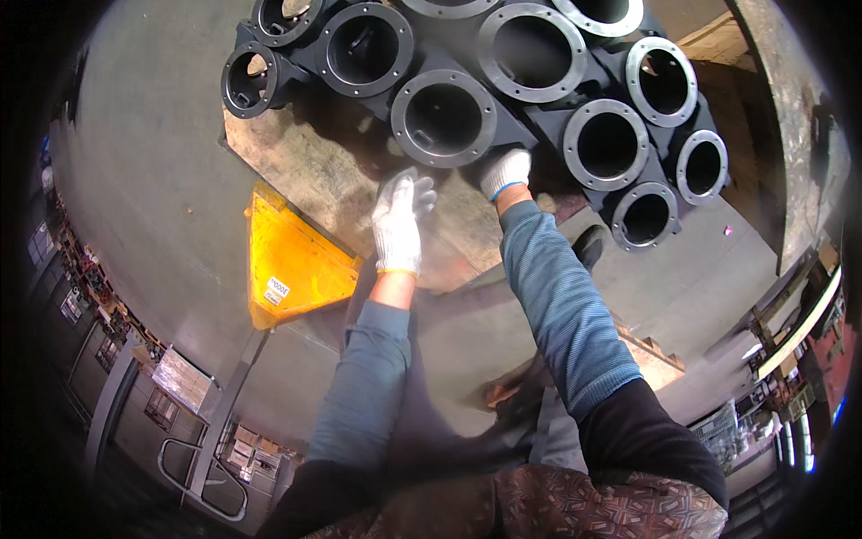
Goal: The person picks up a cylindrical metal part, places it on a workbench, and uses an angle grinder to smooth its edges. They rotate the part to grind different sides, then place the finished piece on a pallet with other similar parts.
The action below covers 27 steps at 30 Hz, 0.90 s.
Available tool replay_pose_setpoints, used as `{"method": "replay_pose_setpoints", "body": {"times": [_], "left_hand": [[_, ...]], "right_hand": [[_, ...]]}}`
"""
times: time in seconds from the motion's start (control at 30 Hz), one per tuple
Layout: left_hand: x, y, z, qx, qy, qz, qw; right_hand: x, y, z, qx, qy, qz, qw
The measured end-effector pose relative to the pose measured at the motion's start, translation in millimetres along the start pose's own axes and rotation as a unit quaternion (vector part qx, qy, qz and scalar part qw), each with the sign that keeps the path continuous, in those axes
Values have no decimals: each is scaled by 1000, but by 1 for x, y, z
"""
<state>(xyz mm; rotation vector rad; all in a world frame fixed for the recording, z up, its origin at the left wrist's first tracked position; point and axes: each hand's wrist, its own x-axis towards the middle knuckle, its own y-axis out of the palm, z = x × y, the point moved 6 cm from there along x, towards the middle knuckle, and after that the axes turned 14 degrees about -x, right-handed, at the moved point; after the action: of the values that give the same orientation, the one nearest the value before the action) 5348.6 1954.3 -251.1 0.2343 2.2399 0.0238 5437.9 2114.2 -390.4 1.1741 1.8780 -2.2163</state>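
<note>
My left hand (398, 223), in a white knit glove, is held over the wooden pallet with its fingers apart and nothing in them. In front of it stands a black flanged casting (444, 162), a hollow body with a bare-metal ring face and bolt holes. My right hand (507, 172), gloved too, is closed at the near lower edge of this casting; its fingertips are hidden against the dark metal. To the right of that hand is another black casting with a round flange (606, 182). Several more such castings crowd together on the wooden pallet (278, 148).
A yellow pallet-jack body (296, 260) sits at the pallet's near left, its handle (206, 476) reaching toward lower left. At right stands a tall wooden panel (799, 153). A small wooden pallet (651, 355) lies on the grey floor by my right arm. A dark shoe (589, 246) shows beside that forearm.
</note>
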Motion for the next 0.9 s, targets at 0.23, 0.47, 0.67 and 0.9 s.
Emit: {"method": "replay_pose_setpoints", "body": {"times": [0.23, 0.47, 0.67, 0.9], "left_hand": [[-8, 6, -14, -2, 35, -6, 999], [0, 11, -22, 20, 113, -7, 993], [56, 15, 10, 308, 102, 35, 945], [88, 29, 70, 415, -3, 117, 902]], "right_hand": [[7, 36, 9, -5, 13, 119, 993], [-52, 107, -11, 218, 145, 24, 965], [-132, 206, 7, 893, 286, -128, 323], [-167, 268, 9, 870, 188, -186, 416]]}}
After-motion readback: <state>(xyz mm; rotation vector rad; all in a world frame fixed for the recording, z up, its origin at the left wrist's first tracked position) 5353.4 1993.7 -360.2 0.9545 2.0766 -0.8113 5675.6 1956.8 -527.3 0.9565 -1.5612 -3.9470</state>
